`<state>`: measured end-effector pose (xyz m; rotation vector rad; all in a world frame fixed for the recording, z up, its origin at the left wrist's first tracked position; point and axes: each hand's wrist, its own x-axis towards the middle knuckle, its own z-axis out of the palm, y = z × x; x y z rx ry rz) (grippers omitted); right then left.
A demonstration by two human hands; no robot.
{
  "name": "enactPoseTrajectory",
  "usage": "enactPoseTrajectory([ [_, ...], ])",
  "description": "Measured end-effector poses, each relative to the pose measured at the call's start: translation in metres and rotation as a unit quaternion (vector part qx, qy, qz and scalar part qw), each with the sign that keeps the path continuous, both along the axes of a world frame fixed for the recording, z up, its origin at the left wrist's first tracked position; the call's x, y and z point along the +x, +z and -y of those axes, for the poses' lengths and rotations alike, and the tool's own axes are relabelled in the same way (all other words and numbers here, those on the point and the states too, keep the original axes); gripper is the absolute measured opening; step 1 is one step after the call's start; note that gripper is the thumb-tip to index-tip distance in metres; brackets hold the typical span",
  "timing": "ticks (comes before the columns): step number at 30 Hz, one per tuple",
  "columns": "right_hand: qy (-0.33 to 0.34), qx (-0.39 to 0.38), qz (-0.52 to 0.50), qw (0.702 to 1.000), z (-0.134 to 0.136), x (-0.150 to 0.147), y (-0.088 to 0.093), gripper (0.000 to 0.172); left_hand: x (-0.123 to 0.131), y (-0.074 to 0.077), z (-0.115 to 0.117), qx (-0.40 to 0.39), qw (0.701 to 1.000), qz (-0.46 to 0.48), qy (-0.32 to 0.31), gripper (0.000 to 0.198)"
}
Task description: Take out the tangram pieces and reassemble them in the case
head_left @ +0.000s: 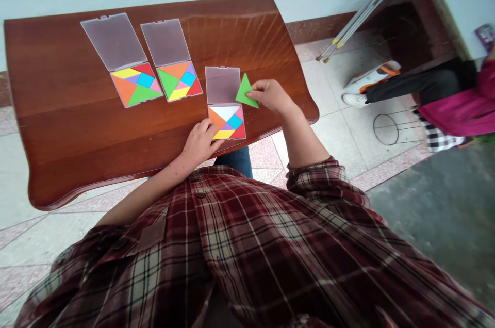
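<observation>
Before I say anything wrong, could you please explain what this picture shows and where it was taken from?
There is no machine here: a person works with two bare hands. The single picture comes from a camera worn on their head, looking down, so their checked red shirt fills the bottom. On the brown wooden table lie three open clear plastic square cases of coloured flat puzzle pieces. The left hand rests at the near corner of the nearest case, which shows a white gap. The right hand pinches a green triangular piece beside that case's lid. Part of another person shows at the far right.
</observation>
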<state>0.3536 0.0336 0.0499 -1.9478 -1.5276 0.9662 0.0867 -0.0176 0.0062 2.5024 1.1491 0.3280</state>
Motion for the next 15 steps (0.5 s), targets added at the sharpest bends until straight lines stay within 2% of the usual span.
enactPoseTrajectory([
  [2, -0.051, -0.006, 0.024, 0.998, 0.009, 0.019, -0.012, 0.013, 0.0, 0.0, 0.0, 0.003, 1.0, 0.003, 0.001, 0.028],
  [5, -0.085, -0.03, 0.048, 0.995, 0.024, 0.037, -0.03, 0.009, 0.001, 0.0, -0.001, 0.003, 1.0, 0.008, -0.001, 0.028],
  [7, -0.096, -0.023, 0.099, 0.99, 0.032, 0.038, -0.035, 0.012, 0.001, 0.0, -0.001, 0.0, 1.0, 0.005, 0.002, 0.029],
  [9, -0.095, 0.005, 0.174, 0.98, 0.038, 0.029, -0.031, 0.022, 0.0, 0.001, -0.001, -0.001, 1.0, 0.0, 0.004, 0.029],
  [11, -0.052, 0.036, 0.226, 0.972, 0.042, 0.013, -0.023, 0.03, 0.0, 0.001, -0.001, -0.001, 1.0, 0.0, 0.003, 0.029],
  [12, 0.001, 0.046, 0.23, 0.972, 0.043, 0.003, -0.018, 0.032, 0.0, 0.002, -0.001, -0.002, 1.0, 0.002, 0.002, 0.029],
  [15, 0.222, 0.024, 0.214, 0.951, 0.041, -0.024, -0.006, 0.036, 0.001, 0.002, -0.001, -0.005, 1.0, 0.002, 0.001, 0.03],
])
